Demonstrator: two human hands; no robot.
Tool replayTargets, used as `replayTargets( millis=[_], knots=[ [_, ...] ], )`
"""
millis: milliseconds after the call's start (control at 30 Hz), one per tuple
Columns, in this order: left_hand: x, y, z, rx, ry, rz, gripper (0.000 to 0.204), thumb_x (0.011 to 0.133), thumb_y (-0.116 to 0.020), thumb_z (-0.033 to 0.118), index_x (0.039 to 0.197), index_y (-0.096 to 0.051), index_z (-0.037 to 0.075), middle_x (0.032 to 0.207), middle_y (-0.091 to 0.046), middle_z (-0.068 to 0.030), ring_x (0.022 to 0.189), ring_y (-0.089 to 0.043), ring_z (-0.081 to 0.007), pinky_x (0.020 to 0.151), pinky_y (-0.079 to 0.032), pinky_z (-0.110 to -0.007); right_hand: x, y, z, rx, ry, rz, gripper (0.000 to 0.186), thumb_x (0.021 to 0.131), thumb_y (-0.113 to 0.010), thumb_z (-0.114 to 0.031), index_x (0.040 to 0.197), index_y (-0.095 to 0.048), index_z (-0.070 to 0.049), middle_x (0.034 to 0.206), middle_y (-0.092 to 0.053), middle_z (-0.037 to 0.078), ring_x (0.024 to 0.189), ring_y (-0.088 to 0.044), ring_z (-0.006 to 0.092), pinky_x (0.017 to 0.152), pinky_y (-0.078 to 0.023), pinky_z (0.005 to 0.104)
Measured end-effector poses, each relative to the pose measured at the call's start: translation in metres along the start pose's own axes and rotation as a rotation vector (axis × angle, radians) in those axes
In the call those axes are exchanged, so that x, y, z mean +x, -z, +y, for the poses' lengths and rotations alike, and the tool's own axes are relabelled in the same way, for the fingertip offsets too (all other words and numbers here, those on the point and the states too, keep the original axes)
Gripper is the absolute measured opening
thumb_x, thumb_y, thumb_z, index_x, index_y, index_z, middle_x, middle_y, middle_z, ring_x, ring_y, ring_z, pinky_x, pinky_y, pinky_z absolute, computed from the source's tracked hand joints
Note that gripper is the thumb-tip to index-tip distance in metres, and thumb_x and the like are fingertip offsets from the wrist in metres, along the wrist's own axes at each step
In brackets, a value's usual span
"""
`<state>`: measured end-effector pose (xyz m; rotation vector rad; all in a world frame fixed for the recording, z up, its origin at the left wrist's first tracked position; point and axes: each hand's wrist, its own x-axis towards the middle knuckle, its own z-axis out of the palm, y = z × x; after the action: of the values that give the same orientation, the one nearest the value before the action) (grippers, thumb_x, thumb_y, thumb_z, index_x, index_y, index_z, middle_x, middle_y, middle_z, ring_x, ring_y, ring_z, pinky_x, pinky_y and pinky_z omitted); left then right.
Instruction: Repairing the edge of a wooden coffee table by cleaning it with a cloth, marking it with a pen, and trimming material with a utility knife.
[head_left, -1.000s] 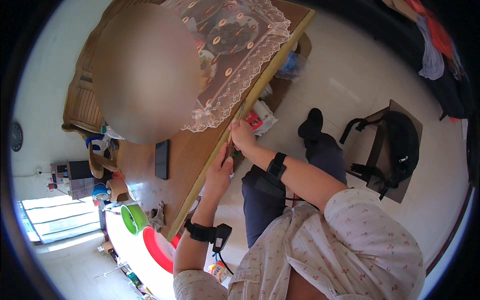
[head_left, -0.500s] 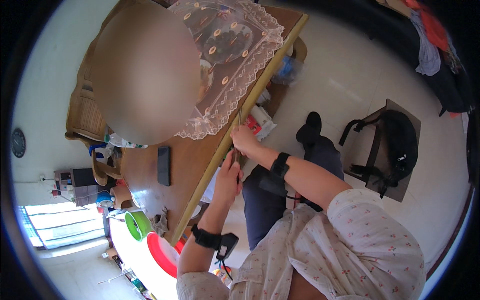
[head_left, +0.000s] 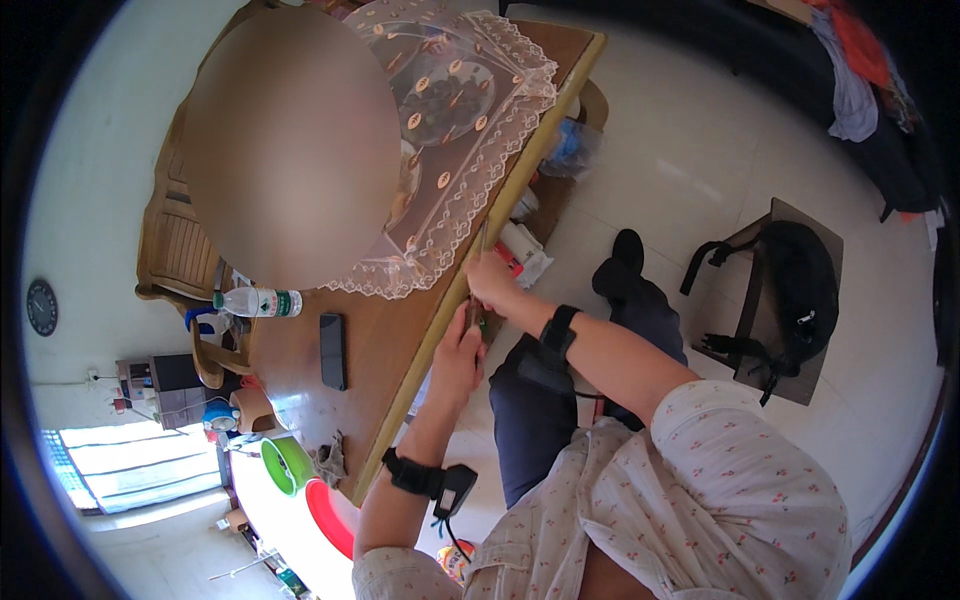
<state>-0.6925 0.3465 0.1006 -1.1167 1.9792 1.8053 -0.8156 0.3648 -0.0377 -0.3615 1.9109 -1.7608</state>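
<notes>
A long, slim tool point(head_left: 482, 238), its metal upper part showing, lies along the yellowish edge of the wooden table point(head_left: 380, 330). My right hand point(head_left: 494, 285) is closed round it beside that edge. Just below, my left hand point(head_left: 458, 352) grips the same tool's darker lower part, thumb along it. The fingers hide much of the tool, so its exact kind is unclear. A red and white package point(head_left: 522, 252) lies on a lower shelf behind the right hand.
A lace-edged cover point(head_left: 470, 180) lies over dishes beside a blurred oval. A phone point(head_left: 333, 350) and bottle point(head_left: 257, 302) are on the table. A green basin point(head_left: 285, 465) stands lower left, a black bag point(head_left: 795, 290) on a stool point(head_left: 812, 380) at right, wooden chairs point(head_left: 175, 240) behind.
Both hands have shifted a little rightward in the picture, the left most, still gripping the tool. The table and room appear slightly lower in the picture, and the bottle shows more fully.
</notes>
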Motion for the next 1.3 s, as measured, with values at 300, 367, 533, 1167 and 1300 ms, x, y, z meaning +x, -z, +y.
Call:
replayTargets(
  millis=[300, 367, 533, 1167, 1300],
  knots=[
    [0.007, -0.009, 0.011, -0.132, 0.029, -0.122, 0.053, 0.09, -0.044, 0.015, 0.14, -0.026, 0.018, 0.065, -0.049, -0.0015, 0.042, -0.04, -0.0096, 0.036, -0.032, -0.022, 0.009, 0.02, -0.011, -0.217, -0.017, -0.1, 0.029, 0.09, -0.037, -0.022, 0.08, -0.051, 0.001, 0.05, -0.048, 0.01, 0.031, -0.044, 0.0201, 0.028, -0.032, 0.0342],
    [0.007, -0.004, 0.005, -0.26, 0.032, -0.135, 0.054, 0.089, -0.044, 0.014, 0.14, -0.025, 0.019, 0.067, -0.049, -0.0019, 0.044, -0.042, -0.0097, 0.036, -0.032, -0.022, 0.003, 0.017, -0.016, -0.055, -0.087, -0.039, 0.03, 0.091, -0.037, -0.023, 0.079, -0.051, 0.0, 0.05, -0.048, 0.01, 0.031, -0.044, 0.0203, 0.028, -0.032, 0.0341],
    [0.004, -0.006, 0.001, -0.511, 0.041, -0.133, 0.055, 0.088, -0.044, 0.011, 0.14, -0.026, 0.021, 0.073, -0.05, -0.0021, 0.049, -0.043, -0.0081, 0.036, -0.03, -0.02, 0.004, 0.014, -0.022, 0.038, -0.193, 0.01, 0.031, 0.09, -0.038, -0.024, 0.107, -0.047, -0.001, 0.062, -0.056, 0.015, 0.045, -0.055, 0.0234, 0.04, -0.042, 0.0364],
    [0.01, -0.046, 0.032, -0.236, 0.027, -0.109, 0.055, 0.091, -0.039, 0.013, 0.141, -0.02, 0.024, 0.071, -0.043, 0.0014, 0.046, -0.035, -0.0039, 0.034, -0.024, -0.017, -0.01, 0.052, -0.055, -0.194, -0.053, 0.174, 0.05, 0.089, -0.036, -0.014, 0.136, -0.025, 0.0, 0.097, -0.057, 0.031, 0.09, -0.056, 0.0425, 0.079, -0.043, 0.0454],
    [0.016, -0.045, 0.032, -0.256, 0.029, -0.132, 0.058, 0.089, -0.04, 0.012, 0.142, -0.017, 0.024, 0.071, -0.043, 0.0006, 0.044, -0.035, -0.0048, 0.034, -0.024, -0.017, -0.007, 0.054, -0.057, -0.243, -0.114, 0.173, 0.052, 0.088, -0.037, -0.014, 0.136, -0.025, 0.0, 0.098, -0.056, 0.031, 0.091, -0.056, 0.0424, 0.078, -0.044, 0.0454]
  ],
)
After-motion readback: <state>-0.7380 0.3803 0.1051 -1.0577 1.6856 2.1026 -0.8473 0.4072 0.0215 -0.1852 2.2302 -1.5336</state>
